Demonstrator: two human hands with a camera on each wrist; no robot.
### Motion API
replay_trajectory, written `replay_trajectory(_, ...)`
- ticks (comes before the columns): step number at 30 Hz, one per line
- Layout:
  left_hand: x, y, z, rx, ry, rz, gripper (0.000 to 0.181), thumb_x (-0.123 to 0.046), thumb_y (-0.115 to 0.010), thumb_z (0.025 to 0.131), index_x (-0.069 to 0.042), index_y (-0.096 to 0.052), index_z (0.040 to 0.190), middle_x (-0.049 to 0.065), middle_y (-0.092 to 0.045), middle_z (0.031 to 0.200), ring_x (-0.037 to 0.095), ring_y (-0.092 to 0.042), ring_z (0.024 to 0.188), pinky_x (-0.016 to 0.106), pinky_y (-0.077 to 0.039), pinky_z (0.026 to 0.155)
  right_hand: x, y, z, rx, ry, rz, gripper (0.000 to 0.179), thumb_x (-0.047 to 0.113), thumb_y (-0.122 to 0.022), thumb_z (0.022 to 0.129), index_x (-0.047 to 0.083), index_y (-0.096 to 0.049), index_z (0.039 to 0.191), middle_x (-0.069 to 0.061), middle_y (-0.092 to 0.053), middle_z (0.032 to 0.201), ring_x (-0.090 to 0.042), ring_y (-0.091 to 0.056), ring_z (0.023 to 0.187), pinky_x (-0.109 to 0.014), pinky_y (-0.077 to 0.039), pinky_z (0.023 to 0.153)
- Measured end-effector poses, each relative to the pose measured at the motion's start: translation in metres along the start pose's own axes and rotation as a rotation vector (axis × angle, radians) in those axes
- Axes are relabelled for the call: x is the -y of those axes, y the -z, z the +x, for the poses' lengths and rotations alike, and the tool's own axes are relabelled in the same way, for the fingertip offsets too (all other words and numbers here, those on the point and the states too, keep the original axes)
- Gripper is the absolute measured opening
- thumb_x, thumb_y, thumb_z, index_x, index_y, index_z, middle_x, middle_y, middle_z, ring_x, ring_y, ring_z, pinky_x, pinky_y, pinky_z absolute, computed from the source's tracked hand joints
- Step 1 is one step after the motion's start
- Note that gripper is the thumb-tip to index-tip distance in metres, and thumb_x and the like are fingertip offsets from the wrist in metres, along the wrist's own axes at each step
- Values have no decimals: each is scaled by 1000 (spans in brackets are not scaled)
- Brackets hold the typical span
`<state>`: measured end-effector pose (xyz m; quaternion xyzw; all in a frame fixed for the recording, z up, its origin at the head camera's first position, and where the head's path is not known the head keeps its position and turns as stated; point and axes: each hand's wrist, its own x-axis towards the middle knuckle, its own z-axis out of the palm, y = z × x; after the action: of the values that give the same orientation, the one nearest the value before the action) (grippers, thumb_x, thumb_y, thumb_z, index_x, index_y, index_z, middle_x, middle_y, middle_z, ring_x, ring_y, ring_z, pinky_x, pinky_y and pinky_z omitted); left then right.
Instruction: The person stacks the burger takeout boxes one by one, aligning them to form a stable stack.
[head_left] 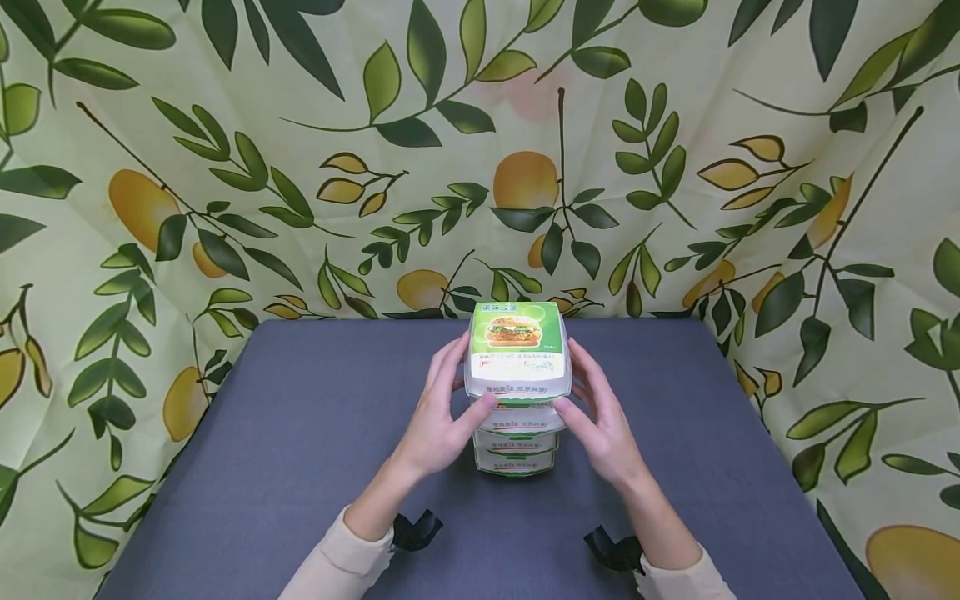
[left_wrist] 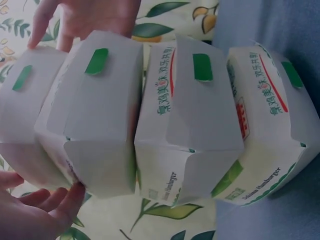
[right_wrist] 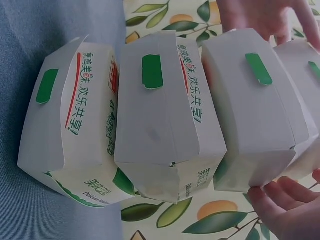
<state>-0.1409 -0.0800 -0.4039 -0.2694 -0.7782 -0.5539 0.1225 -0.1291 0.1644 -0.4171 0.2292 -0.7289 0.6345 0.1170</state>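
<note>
Several white-and-green hamburger boxes (head_left: 517,467) stand in a stack on the dark table. The top box (head_left: 519,337) has a burger picture on its green lid. My left hand (head_left: 442,417) grips the upper boxes from the left, its thumb at the front corner just under the top box. From the right, my right hand (head_left: 603,421) holds them the same way. In the left wrist view, the second box from the top (left_wrist: 95,120) meets the left fingertips along its side. The right wrist view has the right hand's fingertips against that box's (right_wrist: 255,120) other side.
A dark blue-grey cloth covers the table (head_left: 337,383). Behind and beside it hangs a curtain (head_left: 300,208) printed with leaves and fruit. Black straps (head_left: 416,531) show at both wrists. Lower boxes in the stack sit slightly out of line with one another.
</note>
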Motion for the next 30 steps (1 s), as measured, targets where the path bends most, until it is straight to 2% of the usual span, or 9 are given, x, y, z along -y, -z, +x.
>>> replay_trajectory(5,2,-2,-1,36,7,5,86,-42,-66,97,-15,-18,163,5,-24,162,22,-37,140,48,-40,109,1,0,-1,-4,-18,34,70,1,-51,97,9,-24,162,-15,-31,161,-16,-34,145,-19,-31,113)
replay_trajectory(10,1,-2,1,49,18,6,90,-37,-70,95,-17,-16,164,3,-24,163,21,-36,141,50,-39,110,-1,2,0,0,-28,30,72,0,-53,97,10,-23,162,-15,-34,158,-18,-37,142,-18,-32,112)
replay_trajectory(20,2,-2,9,47,46,10,91,-40,-72,94,-18,-17,164,3,-25,163,21,-36,141,53,-39,110,-7,3,7,2,-30,62,73,0,-53,97,10,-21,162,-14,-32,160,-21,-35,144,-20,-34,111)
replay_trajectory(30,7,-1,12,38,56,-19,89,-41,-71,94,-21,-19,163,1,-29,160,19,-37,140,48,-38,112,-8,3,11,-10,-49,52,74,2,-56,96,11,-23,162,-12,-33,160,-26,-34,145,-20,-34,111)
